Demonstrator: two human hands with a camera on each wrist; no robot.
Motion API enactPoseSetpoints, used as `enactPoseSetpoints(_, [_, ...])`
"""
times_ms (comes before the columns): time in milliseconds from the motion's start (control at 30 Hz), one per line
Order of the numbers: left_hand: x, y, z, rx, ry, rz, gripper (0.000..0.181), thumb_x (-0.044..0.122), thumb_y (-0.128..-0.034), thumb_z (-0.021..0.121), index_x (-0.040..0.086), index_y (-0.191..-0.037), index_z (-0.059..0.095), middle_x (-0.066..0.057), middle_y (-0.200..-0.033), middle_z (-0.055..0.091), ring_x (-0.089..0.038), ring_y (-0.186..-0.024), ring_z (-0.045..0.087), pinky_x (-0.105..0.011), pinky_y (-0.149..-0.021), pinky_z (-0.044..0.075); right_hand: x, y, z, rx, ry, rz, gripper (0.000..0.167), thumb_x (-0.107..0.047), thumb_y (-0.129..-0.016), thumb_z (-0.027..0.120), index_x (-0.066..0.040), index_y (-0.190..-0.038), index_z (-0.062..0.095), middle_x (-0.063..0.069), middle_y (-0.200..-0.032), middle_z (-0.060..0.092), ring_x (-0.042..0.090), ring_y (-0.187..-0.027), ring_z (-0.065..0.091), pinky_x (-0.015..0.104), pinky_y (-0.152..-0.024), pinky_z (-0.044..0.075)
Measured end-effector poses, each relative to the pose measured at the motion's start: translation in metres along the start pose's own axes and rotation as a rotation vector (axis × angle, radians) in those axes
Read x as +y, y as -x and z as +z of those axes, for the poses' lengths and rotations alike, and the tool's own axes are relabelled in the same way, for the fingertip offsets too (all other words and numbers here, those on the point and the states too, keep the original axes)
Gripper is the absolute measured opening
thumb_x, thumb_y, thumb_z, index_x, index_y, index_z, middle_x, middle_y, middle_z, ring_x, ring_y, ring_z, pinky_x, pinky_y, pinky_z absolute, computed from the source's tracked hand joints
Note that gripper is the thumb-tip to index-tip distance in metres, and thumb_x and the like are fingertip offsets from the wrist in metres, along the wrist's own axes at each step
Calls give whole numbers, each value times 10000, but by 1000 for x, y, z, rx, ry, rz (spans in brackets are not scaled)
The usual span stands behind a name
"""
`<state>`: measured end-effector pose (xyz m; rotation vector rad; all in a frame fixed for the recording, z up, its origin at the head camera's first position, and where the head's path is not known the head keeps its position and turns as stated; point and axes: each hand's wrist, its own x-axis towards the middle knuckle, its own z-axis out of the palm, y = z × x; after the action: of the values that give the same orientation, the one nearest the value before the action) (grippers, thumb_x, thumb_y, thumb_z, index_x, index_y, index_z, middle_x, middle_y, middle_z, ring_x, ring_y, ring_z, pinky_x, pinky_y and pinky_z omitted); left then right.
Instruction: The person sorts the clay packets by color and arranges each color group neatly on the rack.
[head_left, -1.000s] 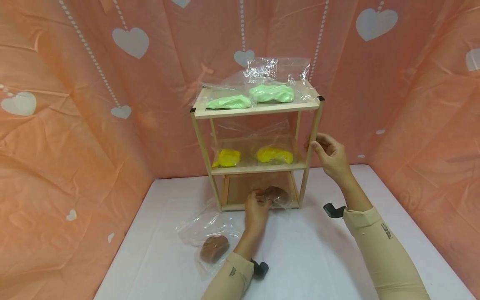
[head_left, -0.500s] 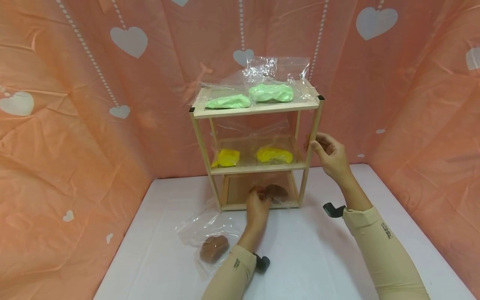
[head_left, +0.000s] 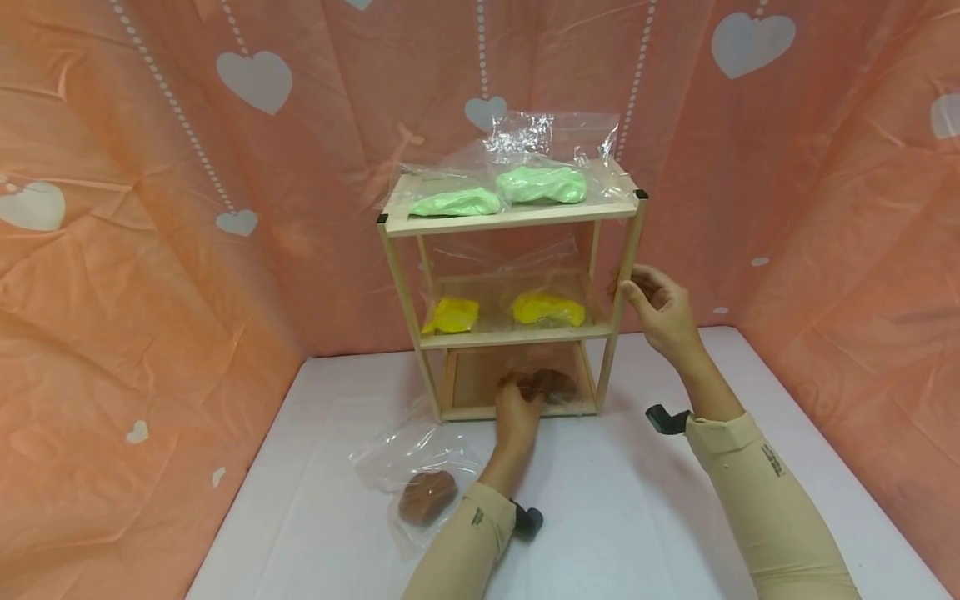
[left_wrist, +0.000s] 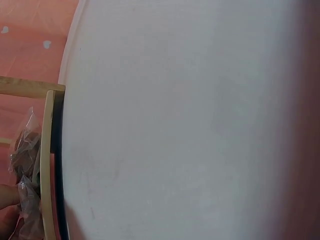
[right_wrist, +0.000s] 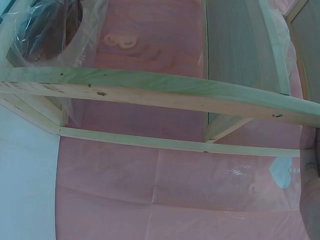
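A three-tier wooden shelf rack [head_left: 517, 338] stands on the table. At its bottom tier, my left hand [head_left: 517, 421] pinches a clear plastic bag that holds a brown lump [head_left: 557, 385], possibly clay. The left wrist view shows a bit of the fingers [left_wrist: 7, 196] against this clear bag [left_wrist: 25, 155]. My right hand [head_left: 666, 315] grips the rack's right front post, thumb in front and fingers partly hidden behind it. Another bagged brown lump [head_left: 427, 497] lies on the table, left of my left forearm.
Two bagged light green lumps [head_left: 542, 184] sit on the top tier. On the middle tier are two bagged yellow lumps [head_left: 548, 309]. White cloth [head_left: 615, 517] covers the table, and pink curtains with hearts [head_left: 337, 167] surround it on three sides.
My left hand has shifted slightly forward and right at the bottom tier, and the bag's loose plastic at the front edge has gone inward. The right hand stays on the post.
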<state>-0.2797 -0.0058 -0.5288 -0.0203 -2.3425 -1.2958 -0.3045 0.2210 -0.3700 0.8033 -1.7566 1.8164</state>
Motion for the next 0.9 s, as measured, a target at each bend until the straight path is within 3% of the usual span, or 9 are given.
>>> enactPoseSetpoints(233, [-4, 0, 2, -6, -42, 9, 338, -6, -793, 884, -65, -1085, 724, -201, -1019, 697, -379, -986, 694, -486, -910, 591, 0, -1, 1, -1, 10, -5, 228, 111, -1057, 567, 248, -1236, 600, -11, -978, 771, 96, -953, 719, 196, -938, 572])
enactPoseSetpoints(567, [-6, 1, -1, -25, -22, 23, 325, -10, -812, 861, -54, -1117, 755, -223, -1066, 746, -405, -1080, 711, -500, -985, 577, 2, -1, 4, -2, 13, 0, 223, 121, -1054, 565, 246, -1234, 604, -21, -973, 775, 91, -957, 720, 193, -941, 573])
enactPoseSetpoints(767, [-8, 1, -2, -7, -39, 65, 321, 4, -796, 873, -42, -1095, 763, -213, -1051, 751, -401, -1054, 722, -532, -949, 587, 0, -1, 3, -8, 2, 5, 238, 92, -1065, 567, 258, -1235, 589, -24, -982, 777, 92, -954, 720, 193, -946, 571])
enactPoseSetpoints(900, [-5, 2, -4, -45, -28, 63, 301, 18, -818, 866, -19, -1104, 780, -209, -1073, 763, -400, -1079, 726, -524, -963, 586, 0, 0, 0, 4, -2, 6, 241, 86, -1067, 569, 264, -1230, 582, -20, -985, 779, 95, -957, 721, 187, -948, 569])
